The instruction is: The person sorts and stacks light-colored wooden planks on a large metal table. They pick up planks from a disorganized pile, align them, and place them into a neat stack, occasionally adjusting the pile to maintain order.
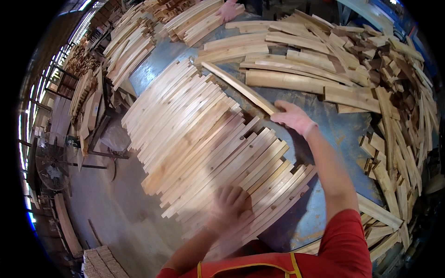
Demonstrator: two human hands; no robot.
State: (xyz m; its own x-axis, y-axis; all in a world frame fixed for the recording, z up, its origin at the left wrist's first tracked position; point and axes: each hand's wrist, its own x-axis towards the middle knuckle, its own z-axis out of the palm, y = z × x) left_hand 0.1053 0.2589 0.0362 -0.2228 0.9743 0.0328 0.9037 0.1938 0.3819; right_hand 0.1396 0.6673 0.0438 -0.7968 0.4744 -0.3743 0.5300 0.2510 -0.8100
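My right hand [294, 118], in what looks like a pale pink glove, is closed on the near end of a long wooden strip [238, 86]. The strip slants away to the far left, beside the right ends of a wide row of pale wooden slats [185, 125]. These slats lie side by side on the blue metal table [306, 213], their ends uneven. Over the near part of the row is my left hand [232, 206], smeared by motion; whether it grips a slat cannot be made out.
Loose boards [287, 78] lie across the far right of the table, with a heap of offcuts [394, 69] beyond. A co-worker's gloved hand [227, 10] rests on a far stack of slats [194, 23]. A fan [53, 162] stands left; stacked wood blocks [103, 262] sit lower left.
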